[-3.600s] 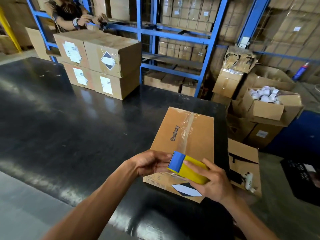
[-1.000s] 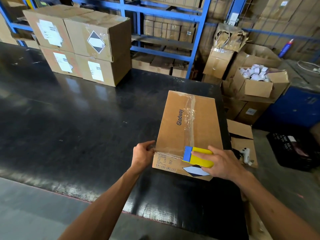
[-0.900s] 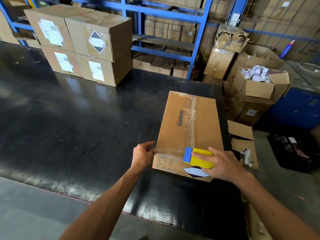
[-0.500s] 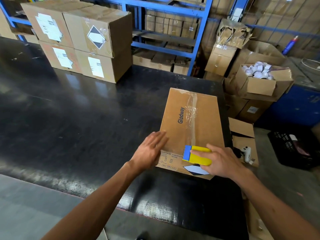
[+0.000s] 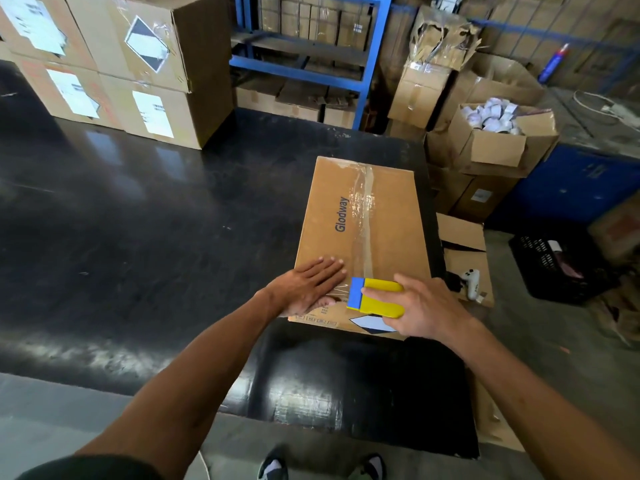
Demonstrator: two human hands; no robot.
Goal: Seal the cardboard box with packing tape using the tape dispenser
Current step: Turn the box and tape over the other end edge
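Cardboard box (image 5: 388, 216) sits near the black surface's (image 5: 156, 220) right edge; left hand (image 5: 311, 287) flat, released; right hand (image 5: 424, 310) grasps tape dispenser (image 5: 375, 296).

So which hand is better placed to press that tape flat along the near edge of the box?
Probably the left hand: it lies open and flat on the cardboard box beside the tape. The right hand is busy gripping the tape dispenser.

The cardboard box (image 5: 363, 237) lies on the table (image 5: 138, 237) at frame centre. My left hand (image 5: 308, 289) lies flat on its lower-left corner; my right hand (image 5: 422, 310) presses the tape dispenser (image 5: 375, 297) beside it. Stacked boxes (image 5: 114, 60) sit upper left.
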